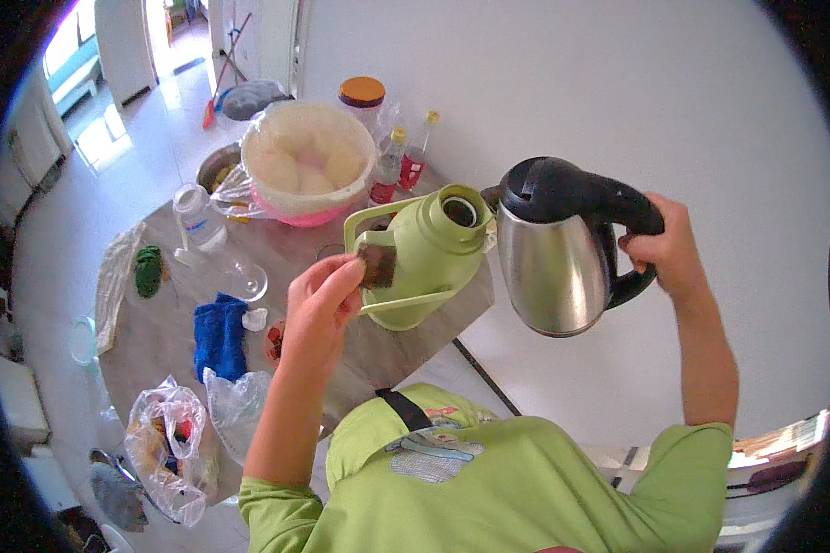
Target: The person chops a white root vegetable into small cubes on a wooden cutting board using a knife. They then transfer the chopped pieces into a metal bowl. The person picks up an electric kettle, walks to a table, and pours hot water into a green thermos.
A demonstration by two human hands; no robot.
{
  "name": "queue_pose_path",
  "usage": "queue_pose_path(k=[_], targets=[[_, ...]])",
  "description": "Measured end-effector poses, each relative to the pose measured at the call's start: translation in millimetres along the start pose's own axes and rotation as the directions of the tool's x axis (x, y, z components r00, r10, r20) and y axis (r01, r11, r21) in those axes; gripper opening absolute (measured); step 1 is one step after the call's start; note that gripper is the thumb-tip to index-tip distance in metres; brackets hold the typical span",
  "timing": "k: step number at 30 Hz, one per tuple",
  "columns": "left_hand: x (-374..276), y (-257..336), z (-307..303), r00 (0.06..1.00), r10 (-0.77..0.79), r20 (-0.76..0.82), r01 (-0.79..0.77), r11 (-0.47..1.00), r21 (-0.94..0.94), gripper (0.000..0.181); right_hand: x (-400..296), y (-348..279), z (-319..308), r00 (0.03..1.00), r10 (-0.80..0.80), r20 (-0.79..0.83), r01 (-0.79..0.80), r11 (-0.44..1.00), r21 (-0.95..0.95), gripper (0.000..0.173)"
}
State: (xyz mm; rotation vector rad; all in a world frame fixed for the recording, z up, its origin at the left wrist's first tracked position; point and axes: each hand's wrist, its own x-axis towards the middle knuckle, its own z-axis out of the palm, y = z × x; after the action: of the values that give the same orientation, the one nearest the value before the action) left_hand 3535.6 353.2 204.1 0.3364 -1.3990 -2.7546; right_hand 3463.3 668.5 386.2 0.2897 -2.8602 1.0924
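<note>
My right hand (674,238) grips the black handle of a stainless steel electric kettle (553,269) with a black lid, held up at the right. The kettle's spout side is close beside the uncovered mouth of a light green vacuum flask (422,256). No stream of liquid is visible. My left hand (325,290) pinches a small dark brown piece (378,265) in front of the flask's side; I cannot tell what it is. The flask's green side handle (351,225) arches behind that piece, and a thin green bail crosses its lower body.
The marble-patterned table (387,356) also bears a covered pink basin (308,155), glass bottles (387,166), an orange-lidded jar (362,97), a clear plastic bottle (200,221), a blue cloth (220,337) and a filled plastic bag (169,449). A white wall (595,83) rises behind the kettle.
</note>
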Motion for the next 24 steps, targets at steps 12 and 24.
queue_pose_path(k=[12, 24], targets=[[87.8, 3.9, 104.4, 0.896, 0.342, 0.285, -0.364, 0.195, 0.911, 0.045, -100.7, 124.6, 56.3, 0.906, 0.256, -0.337, -0.029, 0.832, 0.555, 0.029], [114.9, 26.9, 134.3, 0.924, -0.088, 0.371, -0.375, -0.389, 0.842, 0.039, -130.7, 200.2, 36.0, 0.906, 0.319, -0.277, -0.16, 0.866, 0.474, 0.024]])
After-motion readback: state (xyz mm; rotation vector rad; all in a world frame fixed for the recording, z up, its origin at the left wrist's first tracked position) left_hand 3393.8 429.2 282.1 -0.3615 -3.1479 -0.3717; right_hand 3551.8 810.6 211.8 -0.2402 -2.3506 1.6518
